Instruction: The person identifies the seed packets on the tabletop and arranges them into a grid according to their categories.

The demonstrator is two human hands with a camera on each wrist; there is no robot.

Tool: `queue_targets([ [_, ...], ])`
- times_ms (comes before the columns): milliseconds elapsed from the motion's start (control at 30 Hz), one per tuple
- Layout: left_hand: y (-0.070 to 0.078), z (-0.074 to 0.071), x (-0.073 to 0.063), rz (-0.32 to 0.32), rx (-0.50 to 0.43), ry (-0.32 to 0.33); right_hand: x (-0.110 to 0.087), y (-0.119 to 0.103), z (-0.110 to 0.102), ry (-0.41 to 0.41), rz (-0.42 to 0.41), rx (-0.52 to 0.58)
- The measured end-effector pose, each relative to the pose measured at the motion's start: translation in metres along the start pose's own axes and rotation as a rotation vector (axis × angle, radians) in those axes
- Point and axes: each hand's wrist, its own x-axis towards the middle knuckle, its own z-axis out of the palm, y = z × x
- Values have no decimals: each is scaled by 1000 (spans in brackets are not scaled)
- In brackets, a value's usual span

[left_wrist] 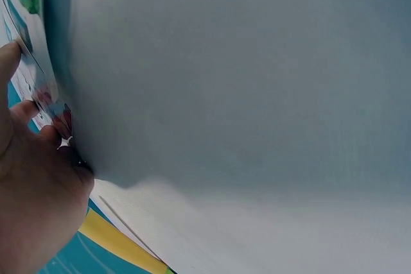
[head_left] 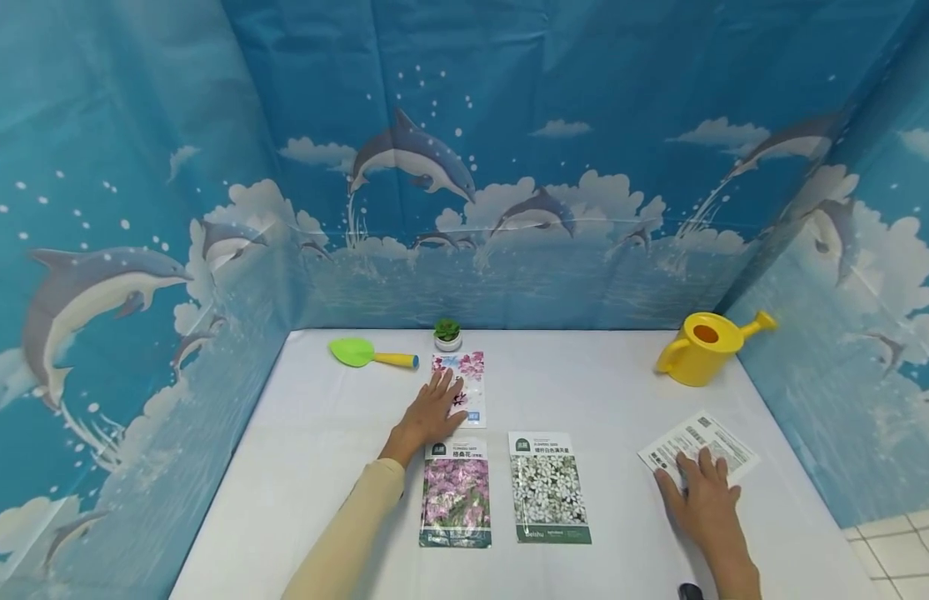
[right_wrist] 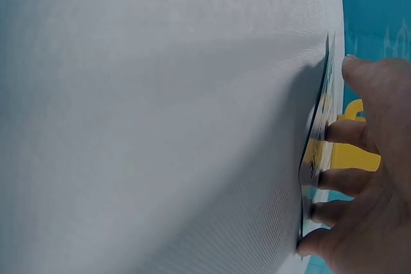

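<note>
My left hand (head_left: pixel 430 414) rests on a white seed packet with pink blossoms (head_left: pixel 473 385), fingers spread over its left side. Just below that packet lies one with purple-pink flowers (head_left: pixel 456 496). A packet showing white flowers (head_left: pixel 550 492) is to its right. Over at the right, my right hand (head_left: pixel 706 504) touches the near edge of a tilted white packet (head_left: pixel 715 440) with printed text and a barcode facing up. In the right wrist view, the fingertips (right_wrist: pixel 329 213) press along this packet's surface. Neither hand curls round its packet.
A yellow watering can (head_left: pixel 700 354) stands at the back right. Behind the packets sit a small potted succulent (head_left: pixel 447 335) and a green trowel with yellow handle (head_left: pixel 353 352). A black object (head_left: pixel 690 592) lies at the front edge. Dolphin-printed curtains (head_left: pixel 509 275) enclose the white table (head_left: pixel 307 467).
</note>
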Motion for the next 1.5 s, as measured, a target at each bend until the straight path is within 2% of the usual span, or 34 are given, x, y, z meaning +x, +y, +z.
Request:
queue_targets([
  [100,0,1,2,-9,13,-7,0,-1,-1,17,-15,3],
  [200,6,-6,2,-18,42,-23,2,-4,-3,44,-33,8],
  [333,15,-16,-2,-23,14,-35,3,-6,-4,46,-26,14],
  [533,11,-10,-5,-48,30,-34,4,-7,1,49,-23,30],
  [700,12,-14,-9,-40,3,-31,6,-8,2,67,10,59],
  [967,17,-20,-11,-57,18,-30,13,-4,-1,14,53,88],
  [1200,15,-20,-11,-51,-1,-19,20,-2,-6,-45,-40,72],
  [1500,3,-6,-5,-46,-32,-12,24,-5,-4,-68,-155,116],
])
